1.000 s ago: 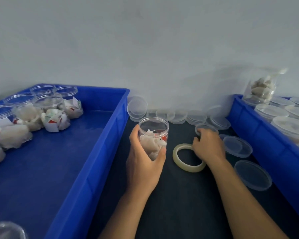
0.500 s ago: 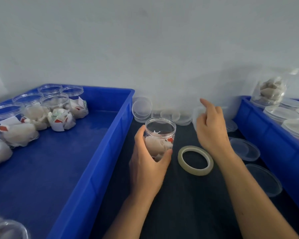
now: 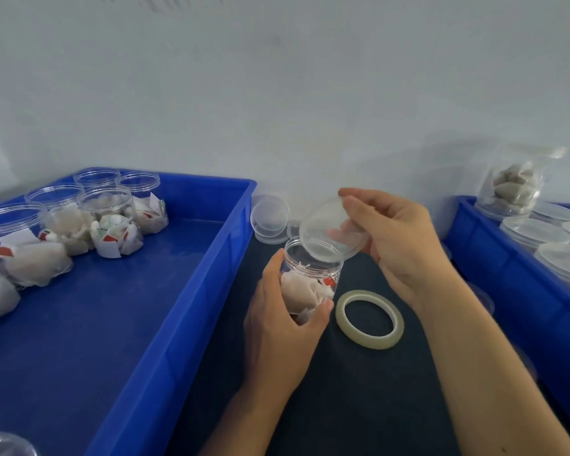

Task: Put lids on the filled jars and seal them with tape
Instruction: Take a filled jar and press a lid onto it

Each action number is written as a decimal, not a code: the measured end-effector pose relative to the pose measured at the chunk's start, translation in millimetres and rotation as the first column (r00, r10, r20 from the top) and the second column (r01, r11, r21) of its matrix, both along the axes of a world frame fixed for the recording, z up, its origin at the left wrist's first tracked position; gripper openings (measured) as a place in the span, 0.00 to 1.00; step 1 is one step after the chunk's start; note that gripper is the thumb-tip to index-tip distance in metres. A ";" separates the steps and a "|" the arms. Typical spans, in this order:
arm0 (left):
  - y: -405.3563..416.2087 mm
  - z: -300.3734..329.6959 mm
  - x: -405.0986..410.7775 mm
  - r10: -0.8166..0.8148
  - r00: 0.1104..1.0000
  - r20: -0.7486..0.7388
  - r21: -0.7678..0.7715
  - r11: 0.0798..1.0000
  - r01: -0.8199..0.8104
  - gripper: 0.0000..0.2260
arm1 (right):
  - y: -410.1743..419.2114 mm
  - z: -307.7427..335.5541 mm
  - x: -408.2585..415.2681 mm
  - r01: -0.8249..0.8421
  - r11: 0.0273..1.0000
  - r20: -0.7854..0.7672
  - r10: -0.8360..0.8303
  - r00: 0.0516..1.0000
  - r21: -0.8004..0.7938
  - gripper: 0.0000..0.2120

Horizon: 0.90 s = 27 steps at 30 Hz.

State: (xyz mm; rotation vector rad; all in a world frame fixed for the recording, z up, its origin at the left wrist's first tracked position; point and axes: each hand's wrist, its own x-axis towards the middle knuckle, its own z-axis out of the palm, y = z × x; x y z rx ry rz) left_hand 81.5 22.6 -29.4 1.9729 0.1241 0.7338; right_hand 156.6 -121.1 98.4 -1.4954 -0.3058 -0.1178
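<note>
1. The left hand (image 3: 282, 327) grips a clear jar (image 3: 310, 281) standing on the dark table (image 3: 359, 390). The thumb curls round the jar's left side and the fingers wrap round its near right side.
2. The jar holds white paper-wrapped packets with a bit of red showing. Its mouth is uncovered on the left.
3. The right hand (image 3: 399, 238) holds a clear lid (image 3: 329, 232), tilted, just above the jar's mouth. The lid's lower edge is at the jar's right rim; I cannot tell if they touch.
4. The right fingers pinch the lid by its right part: the thumb lies over the top edge and the other fingers curl behind, seen through the plastic.
5. A roll of tape (image 3: 369, 319) lies flat on the table, just right of the jar and below the right wrist, apart from both hands.
6. A left bin (image 3: 191, 291), blue, sits left of the jar. In its far left corner stand several open jars (image 3: 106, 205) of the same packets, with no lids.
7. Spare lids (image 3: 270, 218) lean and lie against the wall behind the held jar.
8. A right bin (image 3: 494, 278), also blue, sits at the right edge. It holds lidded jars (image 3: 533, 230), and a further jar (image 3: 514, 185) of packets rests on top of them at the far end.
</note>
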 end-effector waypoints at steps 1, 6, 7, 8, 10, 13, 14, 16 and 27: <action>0.0 -0.2 -0.4 -0.009 1.000 0.002 0.004 1.000 0.009 0.42 | 1.9 -5.2 2.7 0.035 0.997 0.018 -0.034 0.999 -0.070 0.06; 0.3 0.0 -1.0 -0.051 0.999 0.006 0.021 0.998 0.051 0.42 | 4.8 -27.1 17.2 0.192 0.926 0.152 -0.150 0.977 -0.324 0.07; 0.3 0.1 -1.2 -0.059 0.998 0.009 0.023 0.998 0.058 0.41 | 4.4 -30.5 19.0 0.208 0.903 0.163 -0.157 0.974 -0.376 0.07; -0.1 0.2 -1.5 -0.065 0.998 0.015 0.027 0.998 0.065 0.41 | 3.7 -33.2 20.1 0.216 0.880 0.165 -0.159 0.973 -0.424 0.07; -0.2 0.0 -1.9 -0.073 0.997 0.029 0.039 0.997 0.072 0.41 | 2.5 -37.1 21.8 0.207 0.845 0.147 -0.153 0.977 -0.493 0.07; -0.5 0.3 -1.9 -0.077 0.996 0.040 0.055 0.996 0.075 0.42 | 1.5 -34.8 19.7 0.192 0.843 0.139 -0.140 0.980 -0.503 0.07; -0.3 0.3 -2.1 -0.077 0.996 0.038 0.051 0.996 0.075 0.42 | 1.4 -32.0 17.5 0.195 0.844 0.164 -0.129 0.978 -0.499 0.08; -0.1 0.4 -2.5 -0.076 0.996 0.036 0.038 0.996 0.075 0.42 | 0.7 -25.9 11.9 0.155 0.855 0.196 -0.064 0.979 -0.495 0.14; -0.7 -2.2 0.1 0.059 0.989 0.133 0.141 0.987 -0.078 0.41 | -9.5 -2.6 -7.8 -0.019 0.595 0.154 0.239 0.959 -0.804 0.26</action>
